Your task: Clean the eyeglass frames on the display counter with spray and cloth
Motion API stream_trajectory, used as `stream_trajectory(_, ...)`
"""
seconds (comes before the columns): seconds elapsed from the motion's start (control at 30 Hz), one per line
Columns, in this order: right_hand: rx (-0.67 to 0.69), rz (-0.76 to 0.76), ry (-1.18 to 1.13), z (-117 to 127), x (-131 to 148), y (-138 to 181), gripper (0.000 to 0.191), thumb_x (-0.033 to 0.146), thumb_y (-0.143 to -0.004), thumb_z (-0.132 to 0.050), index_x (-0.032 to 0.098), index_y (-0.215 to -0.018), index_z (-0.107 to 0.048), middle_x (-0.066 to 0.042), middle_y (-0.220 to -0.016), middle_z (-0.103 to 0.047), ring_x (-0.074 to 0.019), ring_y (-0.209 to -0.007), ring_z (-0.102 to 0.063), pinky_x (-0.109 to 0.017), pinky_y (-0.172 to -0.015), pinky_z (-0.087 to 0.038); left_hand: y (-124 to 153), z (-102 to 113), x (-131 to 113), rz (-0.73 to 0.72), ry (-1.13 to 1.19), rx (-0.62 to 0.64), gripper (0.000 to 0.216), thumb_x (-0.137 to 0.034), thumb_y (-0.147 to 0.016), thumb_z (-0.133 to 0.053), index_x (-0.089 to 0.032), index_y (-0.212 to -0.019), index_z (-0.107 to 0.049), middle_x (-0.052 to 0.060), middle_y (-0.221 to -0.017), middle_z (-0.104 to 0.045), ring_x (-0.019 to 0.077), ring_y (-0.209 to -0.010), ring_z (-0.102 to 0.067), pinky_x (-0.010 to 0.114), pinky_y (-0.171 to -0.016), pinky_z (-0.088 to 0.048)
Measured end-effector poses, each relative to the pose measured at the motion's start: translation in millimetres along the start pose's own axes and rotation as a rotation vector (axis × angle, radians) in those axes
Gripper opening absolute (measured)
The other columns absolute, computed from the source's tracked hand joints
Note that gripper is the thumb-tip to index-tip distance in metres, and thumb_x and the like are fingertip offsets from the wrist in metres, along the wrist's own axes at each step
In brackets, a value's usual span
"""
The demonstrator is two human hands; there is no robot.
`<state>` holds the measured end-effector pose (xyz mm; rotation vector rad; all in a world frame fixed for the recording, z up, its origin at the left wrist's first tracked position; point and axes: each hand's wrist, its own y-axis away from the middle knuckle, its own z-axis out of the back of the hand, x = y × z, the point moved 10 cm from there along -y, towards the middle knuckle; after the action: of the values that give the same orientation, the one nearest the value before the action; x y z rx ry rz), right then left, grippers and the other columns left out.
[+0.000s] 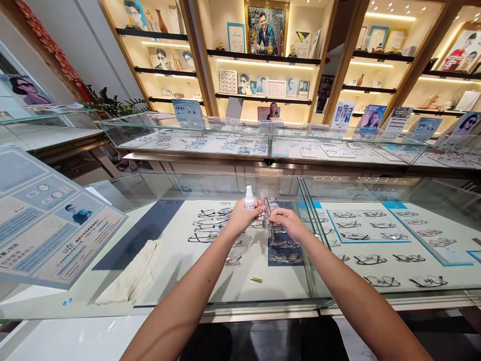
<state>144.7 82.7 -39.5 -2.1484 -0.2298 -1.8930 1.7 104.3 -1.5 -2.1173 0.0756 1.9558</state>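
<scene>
My left hand (239, 219) is closed around a small white spray bottle (249, 199), whose nozzle stands upright above the fingers. Its thumb and fingertips also reach a pair of eyeglasses (267, 206). My right hand (288, 221) pinches these glasses from the other side, so they are held edge-on between both hands over the glass counter (169, 281). Part of the frame is hidden by my fingers. Beneath and around my hands, several pairs of glasses lie in rows in the display case. A cream cloth (131, 273) lies crumpled on the counter at the left.
A large printed leaflet board (52, 220) stands at the left. To the right, more frames (370, 259) sit under the glass. A second glass showcase (210, 143) runs across behind, with lit shelves and posters beyond. A small gold-coloured piece (256, 280) shows near the front edge.
</scene>
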Motion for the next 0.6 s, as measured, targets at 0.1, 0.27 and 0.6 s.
stream_trajectory(0.1,-0.009,-0.014,-0.031,1,-6,-1,0.017,0.038,-0.076,-0.079,0.022,-0.074,-0.075,0.000,-0.079,-0.068,-0.0160,-0.074,-0.051,-0.031,-0.073,-0.034,-1,1,3,0.010,-0.011,-0.006,0.053,-0.051,-0.060,-0.093,-0.019,-0.075,-0.054,0.003,-0.083,-0.069,0.0109,-0.060,-0.053,0.027,-0.055,-0.044)
stream_trajectory(0.27,-0.056,-0.037,-0.129,5,-7,-2,0.025,0.044,-0.072,-0.085,0.021,-0.075,-0.076,-0.001,-0.080,-0.068,-0.0155,-0.074,-0.049,-0.030,-0.070,-0.032,-1,-3,5,0.046,-0.011,0.041,0.052,-0.054,-0.064,-0.092,-0.019,-0.074,-0.054,0.003,-0.085,-0.070,0.0127,-0.066,-0.057,0.026,-0.057,-0.045)
stream_trajectory(0.6,-0.170,-0.003,-0.161,18,5,-1,0.033,0.052,-0.069,-0.088,0.022,-0.076,-0.076,0.000,-0.081,-0.069,-0.0156,-0.073,-0.051,-0.030,-0.069,-0.034,7,-19,4,0.040,-0.174,0.172,0.043,-0.045,-0.064,-0.093,-0.016,-0.083,-0.067,0.006,-0.087,-0.072,0.0135,-0.066,-0.057,0.025,-0.060,-0.044)
